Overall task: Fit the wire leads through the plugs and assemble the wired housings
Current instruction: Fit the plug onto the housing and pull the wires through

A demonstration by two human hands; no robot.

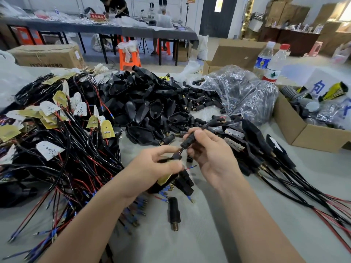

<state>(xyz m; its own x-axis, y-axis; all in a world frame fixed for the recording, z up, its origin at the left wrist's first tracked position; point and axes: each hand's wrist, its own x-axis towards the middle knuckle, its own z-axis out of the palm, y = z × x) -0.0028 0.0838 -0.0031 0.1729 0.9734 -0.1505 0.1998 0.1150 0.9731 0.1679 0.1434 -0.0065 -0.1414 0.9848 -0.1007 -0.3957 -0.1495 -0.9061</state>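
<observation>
2 hands curled: right hand [208, 151] pinches plug [187, 142], left hand [155, 166] grips housing [173, 177] just below

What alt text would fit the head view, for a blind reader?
Two bare hands work over a grey table: the right hand pinches a black plug on a wire lead, while the left hand holds a housing. A pile of black housings lies behind, and a tangle of wired boards to the left.

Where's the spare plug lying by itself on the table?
In the head view, the spare plug lies low centre on the grey table, between the two forearms, just below the left hand and right of the blue-tipped wire leads.
</observation>
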